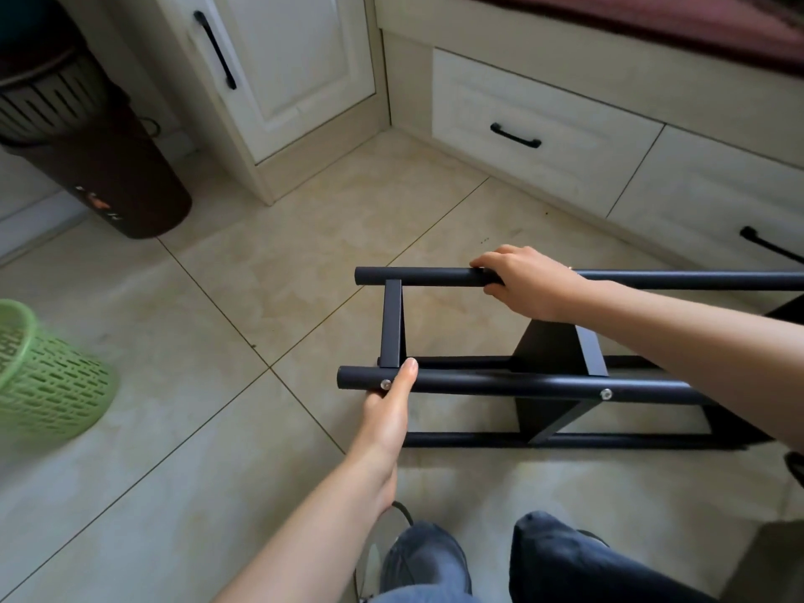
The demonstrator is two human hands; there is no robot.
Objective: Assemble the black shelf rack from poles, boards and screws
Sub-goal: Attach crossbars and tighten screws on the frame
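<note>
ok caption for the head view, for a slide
Both hands grip the poles of the black rack lying on its side on the floor: left hand on the near pole, right hand on the far.

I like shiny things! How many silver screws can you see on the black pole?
2. One screw sits near the pole's left end beside the left hand's thumb; another screw is farther right. More may be hidden.

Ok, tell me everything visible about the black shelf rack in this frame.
The black shelf rack lies on its side on the tiled floor, running off the right edge. It looks like matte black metal: round poles joined by flat boards, with two silver screws showing on the near upper pole. The left hand grips that pole's end, thumb beside one screw; the right hand holds the far upper pole, fingers curled over it.
</note>
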